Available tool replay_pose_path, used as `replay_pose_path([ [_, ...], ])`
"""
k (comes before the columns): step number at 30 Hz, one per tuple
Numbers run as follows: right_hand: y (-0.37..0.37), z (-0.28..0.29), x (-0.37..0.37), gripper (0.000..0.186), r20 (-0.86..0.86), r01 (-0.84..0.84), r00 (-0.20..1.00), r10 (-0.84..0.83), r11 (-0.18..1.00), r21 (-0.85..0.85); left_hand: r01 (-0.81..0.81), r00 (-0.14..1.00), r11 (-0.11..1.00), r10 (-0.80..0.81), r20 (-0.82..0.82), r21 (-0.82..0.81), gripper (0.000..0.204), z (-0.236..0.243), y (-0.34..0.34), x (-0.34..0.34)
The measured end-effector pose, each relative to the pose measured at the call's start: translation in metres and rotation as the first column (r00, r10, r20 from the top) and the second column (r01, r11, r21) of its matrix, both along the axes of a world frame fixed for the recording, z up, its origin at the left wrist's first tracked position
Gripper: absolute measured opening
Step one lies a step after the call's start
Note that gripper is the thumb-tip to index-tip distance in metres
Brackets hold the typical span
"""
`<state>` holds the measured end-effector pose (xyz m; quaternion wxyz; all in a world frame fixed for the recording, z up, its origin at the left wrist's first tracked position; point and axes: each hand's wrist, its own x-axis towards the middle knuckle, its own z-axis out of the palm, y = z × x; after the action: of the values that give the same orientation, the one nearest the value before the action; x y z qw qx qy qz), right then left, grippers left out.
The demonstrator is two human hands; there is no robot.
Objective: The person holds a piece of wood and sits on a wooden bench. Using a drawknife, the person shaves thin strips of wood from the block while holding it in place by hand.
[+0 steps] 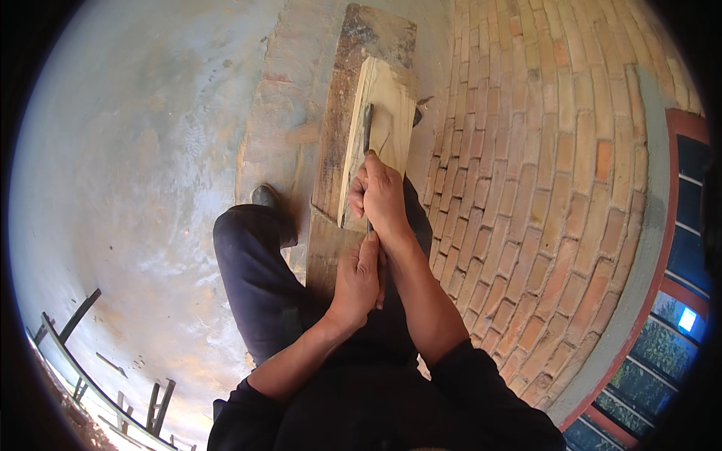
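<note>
A pale wooden board lies lengthwise on a darker, worn wooden bench that runs away from me between my legs. Over the board's left part extends a thin dark bar-shaped tool; its exact kind is unclear. My right hand is closed around its middle, above the near part of the board. Closer to my body, my left hand pinches the near end of the same tool, just past the board's near edge. Both hands hide much of the tool's length.
My bent left leg and dark shoe are left of the bench. A brick wall rises along the right, with a red-framed window beyond. Grey floor spreads left; a dark slender frame stands lower left.
</note>
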<state>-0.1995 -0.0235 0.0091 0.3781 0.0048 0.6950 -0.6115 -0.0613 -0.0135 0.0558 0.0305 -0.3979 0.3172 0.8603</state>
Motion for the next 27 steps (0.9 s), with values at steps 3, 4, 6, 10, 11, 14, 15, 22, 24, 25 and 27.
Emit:
replay_pose_path([
  [3, 0.017, 0.002, 0.026, 0.057, -0.004, -0.029, 1.0, 0.03, 0.997, 0.071, 0.03, 0.999, 1.0, -0.03, 0.033, 0.002, 0.044, 0.01, 0.006, 0.019],
  [4, 0.024, 0.003, 0.034, 0.059, 0.044, -0.025, 0.999, 0.024, 0.999, 0.023, 0.045, 0.997, 0.999, -0.046, 0.066, 0.011, 0.045, 0.014, 0.013, 0.025],
  [6, 0.025, -0.001, 0.024, 0.059, 0.011, -0.039, 0.999, 0.039, 0.999, 0.013, 0.058, 0.996, 0.998, -0.057, 0.075, -0.013, 0.045, 0.011, 0.012, 0.017],
  [10, 0.005, -0.002, -0.002, 0.056, 0.0, -0.034, 0.999, 0.034, 0.999, 0.012, -0.011, 0.999, 1.0, 0.012, 0.031, -0.015, 0.044, 0.003, 0.0, -0.005],
  [11, 0.005, -0.002, -0.001, 0.056, 0.028, -0.033, 0.999, 0.033, 0.999, -0.007, -0.034, 0.999, 0.999, 0.034, 0.035, 0.015, 0.043, 0.004, 0.001, -0.004],
  [14, 0.028, 0.005, 0.034, 0.057, -0.008, -0.072, 0.997, 0.073, 0.997, 0.038, 0.031, 0.999, 0.999, -0.031, 0.035, -0.018, 0.041, 0.006, 0.019, 0.029],
  [15, 0.031, -0.004, 0.04, 0.057, 0.017, -0.02, 1.0, 0.021, 1.0, -0.015, 0.019, 0.999, 1.0, -0.018, 0.033, -0.004, 0.041, 0.005, 0.016, 0.027],
  [22, 0.012, -0.005, 0.006, 0.058, -0.059, -0.08, 0.995, 0.084, 0.995, 0.058, -0.014, 1.0, 1.0, 0.014, 0.021, 0.005, 0.043, -0.001, 0.009, 0.005],
  [24, 0.026, 0.002, 0.033, 0.059, -0.092, -0.059, 0.994, 0.066, 0.995, 0.075, 0.025, 1.0, 0.994, -0.025, 0.0, -0.107, 0.042, -0.003, 0.023, 0.027],
  [25, 0.03, 0.008, 0.044, 0.059, -0.034, -0.045, 0.998, 0.045, 0.999, 0.018, 0.033, 0.997, 0.999, -0.033, 0.075, 0.006, 0.041, 0.005, 0.028, 0.034],
  [27, 0.022, 0.009, 0.035, 0.058, -0.031, -0.021, 0.999, 0.022, 0.998, 0.063, -0.001, 0.998, 1.0, 0.002, 0.067, -0.018, 0.041, 0.006, 0.026, 0.024],
])
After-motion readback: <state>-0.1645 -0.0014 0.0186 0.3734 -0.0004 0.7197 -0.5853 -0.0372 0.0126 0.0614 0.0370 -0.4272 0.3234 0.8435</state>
